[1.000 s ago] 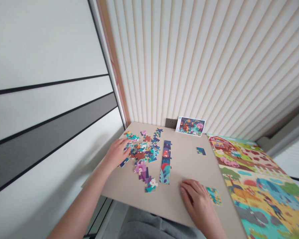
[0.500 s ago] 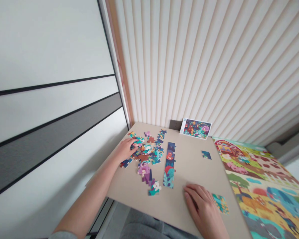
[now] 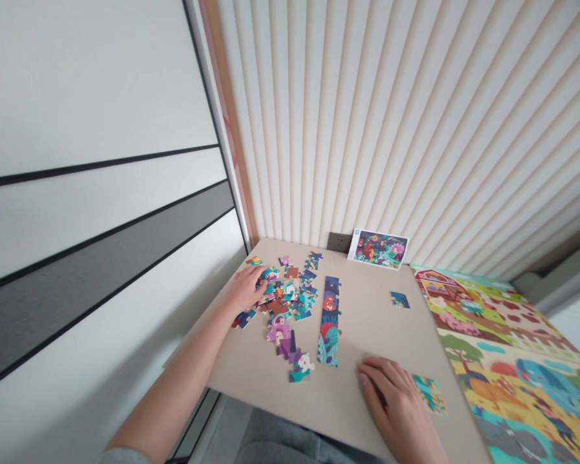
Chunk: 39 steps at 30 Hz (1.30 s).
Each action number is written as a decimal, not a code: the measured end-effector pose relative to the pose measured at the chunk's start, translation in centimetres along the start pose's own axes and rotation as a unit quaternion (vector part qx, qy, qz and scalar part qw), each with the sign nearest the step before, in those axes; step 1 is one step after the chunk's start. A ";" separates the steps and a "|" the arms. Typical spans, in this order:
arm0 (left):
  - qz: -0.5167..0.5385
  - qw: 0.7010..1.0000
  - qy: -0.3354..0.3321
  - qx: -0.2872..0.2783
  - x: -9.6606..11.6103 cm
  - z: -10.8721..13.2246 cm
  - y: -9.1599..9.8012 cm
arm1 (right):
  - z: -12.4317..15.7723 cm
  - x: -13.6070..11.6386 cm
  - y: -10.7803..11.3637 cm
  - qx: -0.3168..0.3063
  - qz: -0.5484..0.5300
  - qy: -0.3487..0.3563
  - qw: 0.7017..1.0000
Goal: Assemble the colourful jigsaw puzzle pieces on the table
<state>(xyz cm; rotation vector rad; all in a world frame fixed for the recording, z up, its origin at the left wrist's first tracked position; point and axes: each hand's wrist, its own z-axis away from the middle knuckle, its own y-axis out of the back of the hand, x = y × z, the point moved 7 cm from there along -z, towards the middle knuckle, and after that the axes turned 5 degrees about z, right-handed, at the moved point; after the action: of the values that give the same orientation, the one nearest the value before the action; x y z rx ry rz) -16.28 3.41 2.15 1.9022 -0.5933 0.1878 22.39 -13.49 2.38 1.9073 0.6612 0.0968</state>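
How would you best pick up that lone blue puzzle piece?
Pinch the lone blue puzzle piece by two opposite edges, coming straight down from above with the right hand: it lies flat and thin, with nothing crowding it on the beige board.

A home room with pleated curtains (image 3: 367,129)

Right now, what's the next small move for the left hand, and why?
Probably pick one piece from the loose multicoloured cardboard jigsaw pieces under the left hand. Its fingers already touch the pile, and the long dark-blue assembled jigsaw strip lies just beside it, so a piece could be tried there.
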 end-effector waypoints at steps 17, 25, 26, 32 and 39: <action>0.045 0.999 -0.028 -0.011 0.4 0.7 1.6 | 0.2 0.2 -0.5 -0.013 0.014 0.012 1.000; 0.061 0.995 -0.064 -0.045 1.6 1.5 1.7 | 0.1 0.3 -0.5 -0.008 0.008 0.011 1.000; 0.058 0.996 -0.060 -0.037 1.4 1.4 1.8 | 0.1 0.3 -0.5 -0.008 0.009 0.010 1.000; 0.015 0.999 -0.041 -0.012 1.0 1.4 2.1 | 0.4 0.6 -0.9 -0.018 0.007 0.001 1.000; 0.002 0.997 -0.057 -0.045 2.1 1.7 1.3 | 0.7 0.9 -1.3 -0.033 0.003 -0.006 0.999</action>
<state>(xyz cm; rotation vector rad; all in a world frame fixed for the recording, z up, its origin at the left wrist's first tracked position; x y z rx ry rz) -15.34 0.78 3.37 1.8334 -0.6721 0.0543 22.87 -13.22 0.75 1.8454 0.6373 0.1101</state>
